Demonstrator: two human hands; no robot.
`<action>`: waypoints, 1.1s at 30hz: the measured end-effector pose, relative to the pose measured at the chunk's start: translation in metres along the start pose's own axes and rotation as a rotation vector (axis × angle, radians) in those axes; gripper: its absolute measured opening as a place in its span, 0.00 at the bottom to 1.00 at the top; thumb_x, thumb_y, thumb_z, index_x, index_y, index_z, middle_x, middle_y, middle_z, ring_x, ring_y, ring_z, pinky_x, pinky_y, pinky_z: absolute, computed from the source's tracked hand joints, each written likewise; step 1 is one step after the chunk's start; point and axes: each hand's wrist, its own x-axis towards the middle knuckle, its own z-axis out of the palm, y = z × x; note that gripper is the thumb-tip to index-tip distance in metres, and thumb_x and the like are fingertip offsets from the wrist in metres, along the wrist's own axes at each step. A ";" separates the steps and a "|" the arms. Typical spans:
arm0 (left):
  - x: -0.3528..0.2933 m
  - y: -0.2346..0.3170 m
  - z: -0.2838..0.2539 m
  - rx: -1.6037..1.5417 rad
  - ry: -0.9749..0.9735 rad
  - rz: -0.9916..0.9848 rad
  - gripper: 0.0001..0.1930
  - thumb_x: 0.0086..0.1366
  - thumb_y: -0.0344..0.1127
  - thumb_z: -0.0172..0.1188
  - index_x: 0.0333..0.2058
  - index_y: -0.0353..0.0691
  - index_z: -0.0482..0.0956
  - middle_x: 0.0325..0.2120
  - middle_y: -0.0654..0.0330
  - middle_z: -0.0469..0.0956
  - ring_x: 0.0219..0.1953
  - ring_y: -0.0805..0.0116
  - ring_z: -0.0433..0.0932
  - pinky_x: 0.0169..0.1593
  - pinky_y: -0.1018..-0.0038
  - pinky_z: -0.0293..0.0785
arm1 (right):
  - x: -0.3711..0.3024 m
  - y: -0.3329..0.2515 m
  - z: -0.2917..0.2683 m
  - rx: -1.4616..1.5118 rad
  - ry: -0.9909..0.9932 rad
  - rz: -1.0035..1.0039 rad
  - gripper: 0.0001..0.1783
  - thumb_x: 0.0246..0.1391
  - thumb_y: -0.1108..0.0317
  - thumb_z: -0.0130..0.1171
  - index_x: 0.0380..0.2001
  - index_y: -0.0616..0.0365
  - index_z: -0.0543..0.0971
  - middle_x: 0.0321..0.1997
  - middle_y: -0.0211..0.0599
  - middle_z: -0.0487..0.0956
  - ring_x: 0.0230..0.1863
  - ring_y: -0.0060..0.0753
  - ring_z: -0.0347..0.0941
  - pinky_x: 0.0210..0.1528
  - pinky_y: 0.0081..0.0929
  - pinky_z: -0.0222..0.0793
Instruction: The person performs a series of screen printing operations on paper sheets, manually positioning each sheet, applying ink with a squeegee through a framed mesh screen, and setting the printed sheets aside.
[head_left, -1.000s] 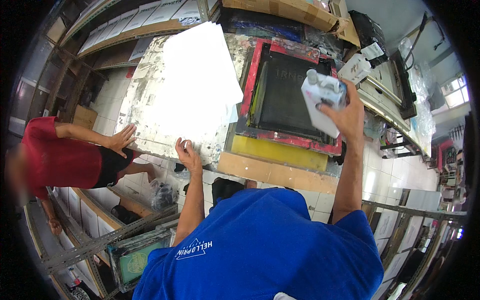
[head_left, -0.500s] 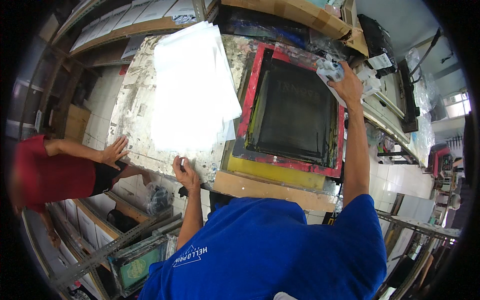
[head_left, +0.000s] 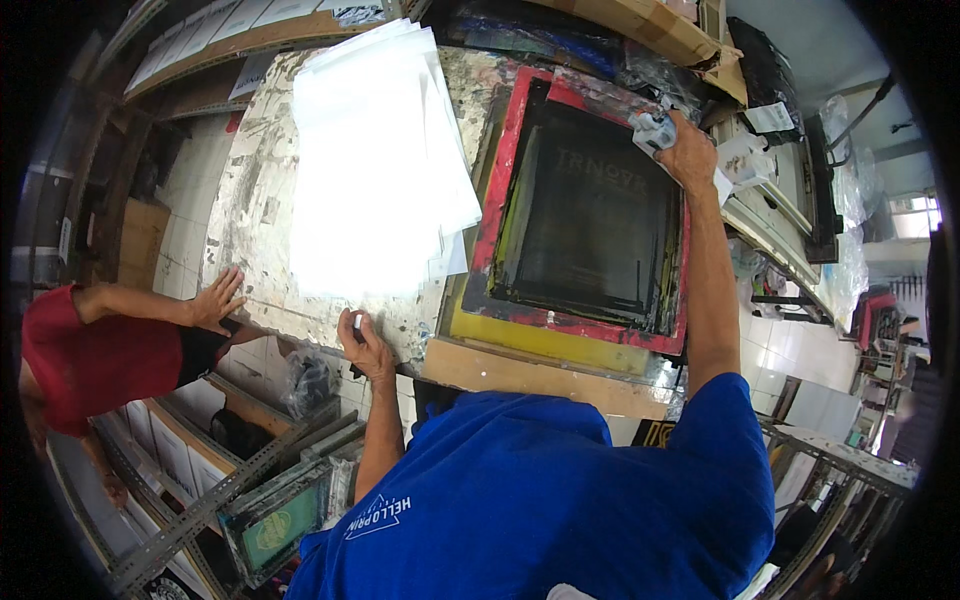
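A screen-printing frame (head_left: 484, 243) with red edges and dark mesh lies on the table, and pale lettering shows on the mesh. At its far right corner my right hand (head_left: 690, 158) is closed around a crumpled whitish-grey rag (head_left: 652, 130). My left hand (head_left: 369, 350) is at the table's near edge, its fingers curled round a small object with a white spot, too small to name. Just beyond that hand lies a fanned stack of white paper sheets (head_left: 370, 180). Beneath the frame a yellow board or screen (head_left: 540, 338) sticks out.
A person in a red shirt (head_left: 95, 350) stands at the left, one hand (head_left: 215, 300) resting on the stained table (head_left: 250, 190). Shelves (head_left: 215, 65) with packs run along the far left. Cardboard (head_left: 640, 35) and a black wrapped bundle (head_left: 755, 85) lie at the far right.
My right hand has shifted slightly left with the rag near the frame's corner. Lettering on the mesh shows more clearly. The whole view has tilted a little.
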 end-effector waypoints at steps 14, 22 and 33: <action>-0.001 0.001 0.000 -0.001 0.008 -0.014 0.20 0.70 0.30 0.61 0.58 0.33 0.72 0.43 0.57 0.81 0.37 0.73 0.74 0.41 0.77 0.71 | 0.012 0.006 0.018 -0.110 -0.058 0.000 0.35 0.42 0.69 0.64 0.59 0.44 0.76 0.49 0.46 0.83 0.48 0.55 0.81 0.50 0.49 0.77; -0.001 0.007 0.000 0.058 0.010 0.028 0.20 0.70 0.31 0.62 0.58 0.32 0.72 0.42 0.58 0.81 0.34 0.75 0.72 0.38 0.78 0.70 | 0.015 0.007 0.019 -0.156 -0.057 -0.021 0.33 0.45 0.70 0.62 0.59 0.42 0.77 0.46 0.45 0.84 0.47 0.55 0.82 0.49 0.49 0.78; 0.000 0.012 0.001 0.044 0.004 -0.006 0.19 0.70 0.30 0.61 0.57 0.32 0.72 0.42 0.58 0.81 0.34 0.76 0.73 0.38 0.79 0.70 | 0.019 -0.002 0.014 -0.155 -0.064 -0.036 0.32 0.42 0.71 0.61 0.56 0.45 0.78 0.46 0.47 0.84 0.48 0.54 0.82 0.49 0.47 0.77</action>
